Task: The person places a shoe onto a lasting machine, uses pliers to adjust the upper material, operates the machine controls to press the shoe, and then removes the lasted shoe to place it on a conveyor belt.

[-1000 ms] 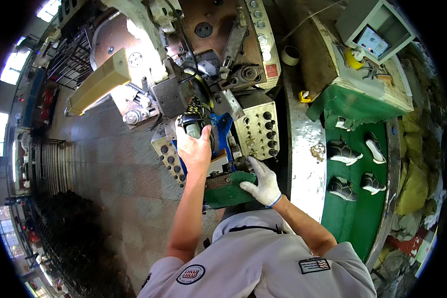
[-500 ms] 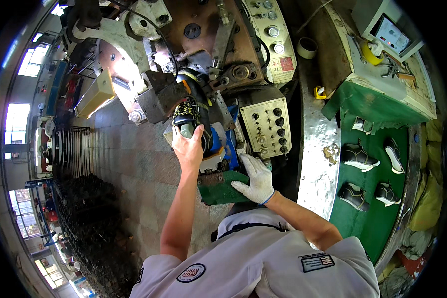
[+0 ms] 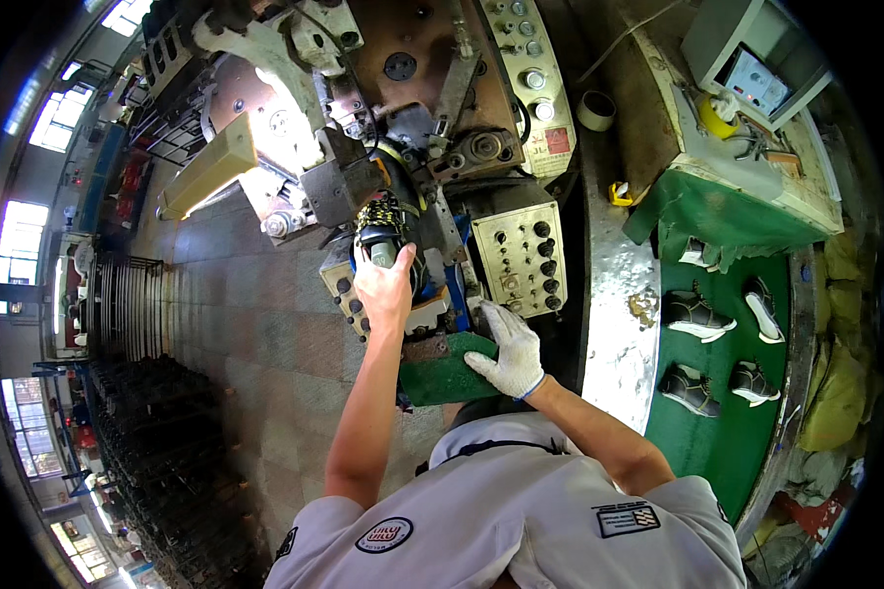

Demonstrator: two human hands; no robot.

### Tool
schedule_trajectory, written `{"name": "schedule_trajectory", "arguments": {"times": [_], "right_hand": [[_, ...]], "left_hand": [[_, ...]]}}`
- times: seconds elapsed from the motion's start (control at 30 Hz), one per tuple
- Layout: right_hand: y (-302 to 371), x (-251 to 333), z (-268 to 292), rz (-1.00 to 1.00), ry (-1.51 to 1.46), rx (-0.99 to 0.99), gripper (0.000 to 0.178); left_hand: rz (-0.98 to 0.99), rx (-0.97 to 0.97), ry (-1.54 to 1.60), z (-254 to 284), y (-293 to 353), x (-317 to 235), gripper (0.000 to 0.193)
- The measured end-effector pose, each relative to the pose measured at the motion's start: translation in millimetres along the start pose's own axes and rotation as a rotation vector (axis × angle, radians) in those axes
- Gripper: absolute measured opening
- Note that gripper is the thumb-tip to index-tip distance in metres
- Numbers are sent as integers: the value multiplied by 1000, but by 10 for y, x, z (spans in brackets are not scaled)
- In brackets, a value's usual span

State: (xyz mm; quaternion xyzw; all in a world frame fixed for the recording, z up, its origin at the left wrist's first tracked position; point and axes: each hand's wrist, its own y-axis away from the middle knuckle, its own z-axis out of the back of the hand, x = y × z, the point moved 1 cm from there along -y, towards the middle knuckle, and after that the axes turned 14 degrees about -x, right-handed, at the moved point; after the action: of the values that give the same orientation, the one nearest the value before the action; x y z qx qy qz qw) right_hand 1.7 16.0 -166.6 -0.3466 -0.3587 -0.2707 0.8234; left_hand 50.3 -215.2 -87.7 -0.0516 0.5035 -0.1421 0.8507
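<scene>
My bare left hand (image 3: 385,287) reaches up and grips the heel end of a dark shoe (image 3: 383,228) with yellow-speckled laces, set in the jaws of a large shoe-making machine (image 3: 403,79). My right hand (image 3: 508,350), in a white knit glove, rests flat on the green front ledge (image 3: 440,381) of the machine, just below a beige control panel (image 3: 523,257) with rows of black knobs. The shoe's toe points up into the machine's clamps and is partly hidden.
A green-topped conveyor table (image 3: 717,393) on the right carries several dark shoe uppers (image 3: 695,316). A white box with a screen (image 3: 751,79) and a tape roll (image 3: 596,110) stand at the back right. Tiled floor (image 3: 265,334) and dark racks (image 3: 157,442) lie to the left.
My view has shifted slightly, so the machine sits a little more to the right in the picture. My left hand stays on the shoe and the gloved right hand stays on the green ledge.
</scene>
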Motion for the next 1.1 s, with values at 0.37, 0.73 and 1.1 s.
{"name": "schedule_trajectory", "arguments": {"times": [0.37,0.73,1.1], "right_hand": [[113,-71,71,-327,-263,9,88],[-475,163,113,-774,-1386,-28,99],[-360,776,1002,-570,-1404,-406,73]], "left_hand": [[123,99,119,92,-63,-110,57],[749,795,1336,623,710,-97,75],[377,889,627,501,1243,305,62]]}}
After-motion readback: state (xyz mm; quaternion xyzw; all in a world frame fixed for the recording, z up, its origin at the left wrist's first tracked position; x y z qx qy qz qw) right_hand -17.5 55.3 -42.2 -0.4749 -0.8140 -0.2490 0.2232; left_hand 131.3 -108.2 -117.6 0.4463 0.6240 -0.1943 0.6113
